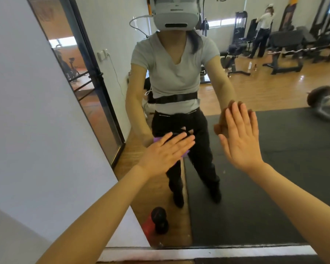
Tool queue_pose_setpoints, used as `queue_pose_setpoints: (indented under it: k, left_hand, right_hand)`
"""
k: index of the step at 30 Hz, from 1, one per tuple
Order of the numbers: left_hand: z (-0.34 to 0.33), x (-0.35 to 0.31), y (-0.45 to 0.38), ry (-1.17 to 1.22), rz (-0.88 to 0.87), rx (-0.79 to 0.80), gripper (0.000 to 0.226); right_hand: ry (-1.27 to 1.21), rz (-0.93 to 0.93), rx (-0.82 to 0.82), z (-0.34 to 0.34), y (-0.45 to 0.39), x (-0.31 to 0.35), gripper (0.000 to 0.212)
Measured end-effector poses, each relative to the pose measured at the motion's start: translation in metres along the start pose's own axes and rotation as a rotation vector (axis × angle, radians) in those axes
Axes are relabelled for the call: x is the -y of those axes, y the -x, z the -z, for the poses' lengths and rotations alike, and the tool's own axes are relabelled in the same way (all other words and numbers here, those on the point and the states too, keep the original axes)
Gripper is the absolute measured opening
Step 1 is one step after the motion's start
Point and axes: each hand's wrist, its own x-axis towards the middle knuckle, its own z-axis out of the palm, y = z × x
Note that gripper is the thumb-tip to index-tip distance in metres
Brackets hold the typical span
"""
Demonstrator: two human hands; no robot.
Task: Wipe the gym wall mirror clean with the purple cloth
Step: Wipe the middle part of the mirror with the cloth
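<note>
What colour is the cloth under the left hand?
Purple; the cloth peeks out beneath the left hand in the head view.

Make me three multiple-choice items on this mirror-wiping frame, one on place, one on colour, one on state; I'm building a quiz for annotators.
1. Where is the cloth?
A. Under the left hand
B. On the floor
C. Under the right hand

2. What colour is the cloth?
A. Yellow
B. Purple
C. White

3. How is the right hand?
A. Balled into a fist
B. Gripping a bottle
C. Flat, fingers straight, on the mirror

Answers:
1 A: purple edges peek out beneath the left palm.
2 B: the visible edges are purple.
3 C: its fingers meet their own reflection on the glass.
</note>
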Motion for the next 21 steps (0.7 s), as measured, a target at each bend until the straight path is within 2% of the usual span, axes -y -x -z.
queue_pose_setpoints:
  k: [3, 7, 10, 13, 15, 18, 21]
  left_hand:
    - [0.020, 0.032, -0.022, -0.029, 0.166, -0.115, 0.079]
    - [0.034, 0.046, -0.042, 0.069, 0.260, -0.126, 0.074]
    - [0.023, 0.032, -0.040, 0.111, 0.147, -0.133, 0.075]
    - [0.003, 0.004, -0.023, 0.154, -0.165, 0.003, 0.079]
    - [-0.006, -0.012, -0.007, 0.106, -0.283, 0.091, 0.081]
    - [-0.010, -0.013, 0.005, 0.049, -0.303, 0.111, 0.081]
    - [0.001, 0.016, 0.000, 0.109, -0.153, 0.016, 0.077]
  right_hand:
    - [0.028, 0.000, 0.010, 0.002, 0.004, 0.001, 0.062]
    - [0.003, -0.047, 0.012, -0.004, 0.009, 0.006, 0.064]
    - [-0.018, -0.070, -0.002, -0.009, 0.009, 0.008, 0.062]
    - [-0.004, -0.048, -0.019, -0.010, 0.009, 0.007, 0.062]
    - [0.003, -0.035, -0.020, -0.009, 0.009, 0.005, 0.061]
    - [0.011, -0.023, -0.013, -0.005, 0.010, 0.003, 0.060]
    - [0.023, -0.008, -0.003, -0.002, 0.010, 0.001, 0.059]
